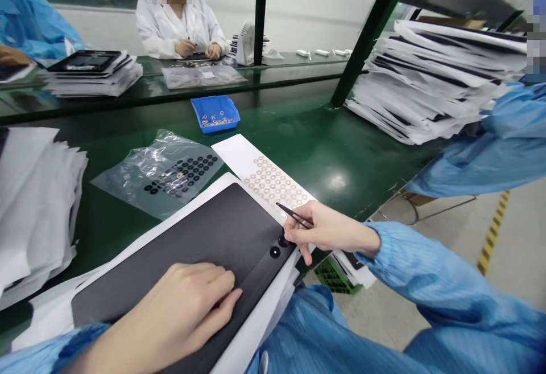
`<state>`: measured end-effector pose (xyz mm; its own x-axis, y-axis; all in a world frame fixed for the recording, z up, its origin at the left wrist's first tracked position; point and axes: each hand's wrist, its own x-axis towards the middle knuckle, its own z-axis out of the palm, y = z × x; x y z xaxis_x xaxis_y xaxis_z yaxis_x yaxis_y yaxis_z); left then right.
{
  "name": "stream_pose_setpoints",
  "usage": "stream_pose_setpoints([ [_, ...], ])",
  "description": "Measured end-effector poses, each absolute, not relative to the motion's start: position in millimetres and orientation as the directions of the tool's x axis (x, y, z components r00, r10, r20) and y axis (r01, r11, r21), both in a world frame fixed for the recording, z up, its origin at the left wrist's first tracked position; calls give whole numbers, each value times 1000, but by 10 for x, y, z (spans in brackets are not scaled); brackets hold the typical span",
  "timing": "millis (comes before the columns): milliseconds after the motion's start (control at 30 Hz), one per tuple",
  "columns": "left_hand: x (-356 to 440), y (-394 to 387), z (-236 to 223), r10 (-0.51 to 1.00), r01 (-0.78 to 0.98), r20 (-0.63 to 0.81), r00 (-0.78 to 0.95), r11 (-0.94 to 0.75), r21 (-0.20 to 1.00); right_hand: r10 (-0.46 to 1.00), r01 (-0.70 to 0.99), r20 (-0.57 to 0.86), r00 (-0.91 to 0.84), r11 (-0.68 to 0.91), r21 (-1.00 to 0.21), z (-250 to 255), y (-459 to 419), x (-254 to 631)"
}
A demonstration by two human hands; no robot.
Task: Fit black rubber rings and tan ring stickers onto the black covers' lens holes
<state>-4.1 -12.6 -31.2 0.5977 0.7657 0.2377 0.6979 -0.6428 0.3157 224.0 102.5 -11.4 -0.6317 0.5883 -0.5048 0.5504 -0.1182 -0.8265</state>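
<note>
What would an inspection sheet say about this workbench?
surface: glossy green workbench.
job's things: dark panel with two black round pads; tweezers just above them.
clutter: bag of black discs, sheet of tan rings, blue tray, white-wrapped stack.
grips: left hand rests on the panel; right hand holds the tweezers.
cables: nothing seen.
surroundings: co-worker in white coat across the bench; yellow-striped floor tape.
</note>
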Motion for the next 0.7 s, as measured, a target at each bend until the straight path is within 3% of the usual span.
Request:
stream_pose_setpoints([
  [200, -40, -123, -320, 810, 714, 183, 556, -579, 394, 594, 597, -514, -619, -70, -799, -99, 1038, 2210],
  [400, -33, -105, -317, 770, 693, 241, 591, -637, 336, 609, 650, -519, -600, -7, -760, -60, 1037, 2178],
  [700, -51, -133, -334, 755, 686, 249, 606, -655, 316, 596, 643, -556, -580, -84, -761, -75, 1041, 2173],
])
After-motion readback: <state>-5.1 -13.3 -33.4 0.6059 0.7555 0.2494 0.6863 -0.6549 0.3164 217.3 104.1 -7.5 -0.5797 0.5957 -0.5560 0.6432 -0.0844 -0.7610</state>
